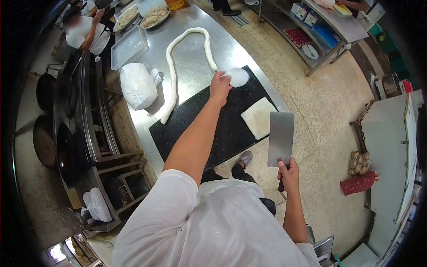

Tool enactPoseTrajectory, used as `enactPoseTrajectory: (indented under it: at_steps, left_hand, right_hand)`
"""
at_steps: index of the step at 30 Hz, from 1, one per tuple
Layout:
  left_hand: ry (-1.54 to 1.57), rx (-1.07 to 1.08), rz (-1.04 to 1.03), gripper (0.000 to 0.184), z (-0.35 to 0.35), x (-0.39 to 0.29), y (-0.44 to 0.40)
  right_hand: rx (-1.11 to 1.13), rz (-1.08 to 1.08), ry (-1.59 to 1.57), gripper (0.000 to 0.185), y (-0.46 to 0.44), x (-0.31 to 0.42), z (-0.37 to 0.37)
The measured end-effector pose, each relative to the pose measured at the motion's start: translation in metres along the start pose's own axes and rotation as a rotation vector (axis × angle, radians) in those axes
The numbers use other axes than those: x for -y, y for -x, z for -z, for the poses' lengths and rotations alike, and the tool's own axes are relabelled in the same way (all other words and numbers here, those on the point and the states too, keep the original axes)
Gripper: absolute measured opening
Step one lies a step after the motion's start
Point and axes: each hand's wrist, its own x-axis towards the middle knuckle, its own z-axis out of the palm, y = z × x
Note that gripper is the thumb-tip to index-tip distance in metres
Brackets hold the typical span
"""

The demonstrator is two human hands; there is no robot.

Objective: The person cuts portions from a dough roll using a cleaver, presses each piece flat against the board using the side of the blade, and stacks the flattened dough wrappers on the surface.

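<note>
A cleaver (pixel 281 138) is upright in my right hand (pixel 290 173), its fingers wrapped round the dark handle and its broad blade beside the table edge. My left hand (pixel 220 89) reaches over the black board (pixel 191 120), closed on the near side of a small white round dish (pixel 238 77); whether this is a bowl or a scoop I cannot tell. Just beyond those fingers ends a long rope of dough (pixel 171 66), which bends in an arch across the steel table (pixel 151 49). A folded white cloth (pixel 259 118) lies on the board's right part.
A tied bag of white powder (pixel 138 86) and a clear plastic tub (pixel 129 50) stand left of the dough. Two heaped trays, one a filled tray (pixel 155 18), are at the far end. Woks (pixel 46 142) line the left, near a co-worker (pixel 91 33). Shelving (pixel 307 40) stands far right.
</note>
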Motion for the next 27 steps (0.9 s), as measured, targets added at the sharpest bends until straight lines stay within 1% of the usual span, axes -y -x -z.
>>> enactPoseTrajectory:
  at_steps: [1,2,4,6,8,10,12,13,14,16,17,18,20,21,22,24,26,27]
  left_hand:
    - [-0.177,-0.085,-0.089,0.049,0.008,0.012,0.002]
    - [-0.178,-0.086,-0.091,0.049,0.02,0.022,0.006]
    - [-0.389,-0.037,-0.246,0.045,0.051,0.037,0.024]
    - [-0.432,0.033,-0.336,0.043,0.094,0.05,0.058]
    - [-0.477,0.006,-0.311,0.043,0.14,0.053,0.094]
    - [-0.519,-0.036,-0.275,0.043,0.183,0.042,0.116]
    - [-0.824,-0.369,-0.385,0.047,0.22,0.032,0.136]
    - [-0.847,-0.466,-0.456,0.053,0.24,0.039,0.133]
    - [-0.84,-0.472,-0.445,0.053,0.255,0.041,0.131]
    - [-0.857,-0.416,-0.51,0.059,0.279,0.045,0.122]
    - [-0.86,-0.393,-0.616,0.051,0.287,0.049,0.113]
    - [-0.836,-0.389,-0.6,0.051,0.292,0.049,0.103]
    - [-0.855,-0.215,-0.512,0.041,0.301,0.046,0.093]
    - [-0.824,-0.235,-0.531,0.031,0.298,0.039,0.094]
    - [-0.801,-0.221,-0.52,0.031,0.302,0.042,0.093]
    - [-0.762,-0.209,-0.733,0.028,0.306,0.047,0.09]
    - [-0.745,-0.169,-0.71,0.027,0.31,0.049,0.086]
    - [-0.761,-0.155,-0.761,0.026,0.312,0.049,0.083]
  right_hand:
    - [-0.002,0.03,-0.009,0.02,0.004,0.002,-0.001]
    - [-0.001,0.063,-0.021,0.021,0.005,0.003,-0.005]
    - [0.006,0.095,-0.068,0.021,0.006,0.004,-0.016]
    - [0.018,0.123,-0.115,0.022,0.003,0.002,-0.029]
    - [0.045,0.085,-0.259,0.021,-0.012,-0.004,-0.048]
    - [0.072,-0.1,-0.339,0.014,-0.031,-0.009,-0.065]
    - [0.003,-0.229,-0.346,0.011,-0.037,-0.01,-0.085]
    - [-0.002,-0.194,-0.311,0.008,-0.037,-0.011,-0.094]
    - [0.001,-0.196,-0.298,0.008,-0.032,-0.013,-0.102]
    - [-0.005,-0.175,-0.342,0.011,-0.013,0.001,-0.122]
    - [-0.034,-0.138,-0.245,0.02,-0.003,0.006,-0.135]
    - [-0.021,-0.119,-0.183,0.023,0.004,0.005,-0.145]
    - [0.049,-0.08,-0.07,0.022,0.022,0.013,-0.173]
    - [0.071,0.016,0.05,0.018,0.031,0.021,-0.194]
    - [0.103,0.015,0.231,0.018,0.036,0.026,-0.21]
    - [0.138,0.277,0.647,0.017,0.037,0.033,-0.24]
    - [0.135,0.618,1.061,0.016,0.038,0.058,-0.279]
    - [0.121,0.617,1.071,0.016,0.04,0.072,-0.298]
